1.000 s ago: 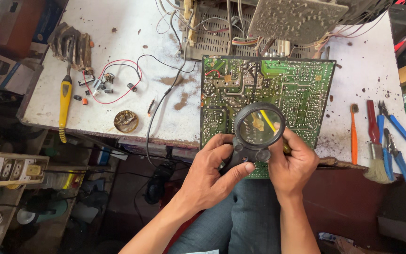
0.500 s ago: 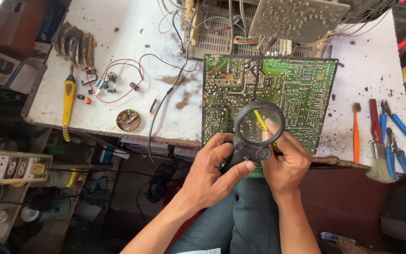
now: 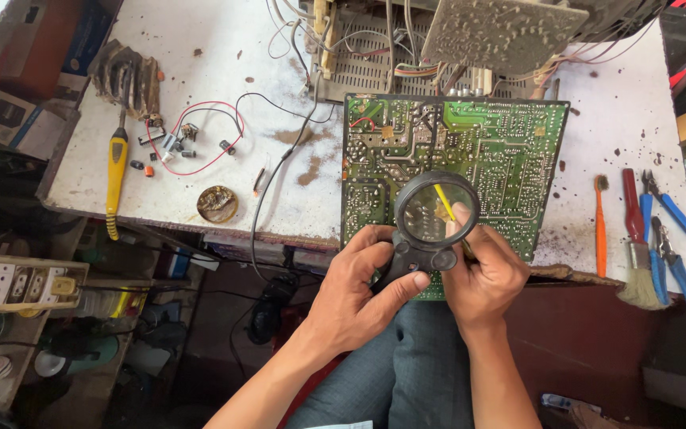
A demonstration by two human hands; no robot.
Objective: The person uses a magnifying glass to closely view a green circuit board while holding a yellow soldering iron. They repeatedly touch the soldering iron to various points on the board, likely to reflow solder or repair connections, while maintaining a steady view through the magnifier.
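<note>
Left-hand grip: the left hand is closed around the black handle of the magnifying glass, thumb along the underside, at lower centre of the frame.
Right-hand grip: the right hand is closed on a slim yellow probe tool; its tip shows through the lens.
Board position: the green circuit board, solder side up, lies at centre of the frame with its near edge overhanging the white workbench above the person's lap.
Board tether: wires at upper centre run from the board to a grey chassis.
Hazard, slip: the probe tip could skid across close solder joints, likely if the right hand is unsupported; a scratched track or bridged pads is the probable result.
Hazard, tilt: pressure on the overhanging edge could tip the board and strain the wires.
Hazard, view: the lens covers the tip; any wobble of the left hand would misplace it.
Nearby tools: an orange toothbrush, a paintbrush and blue-handled pliers lie at right, well apart.
</note>
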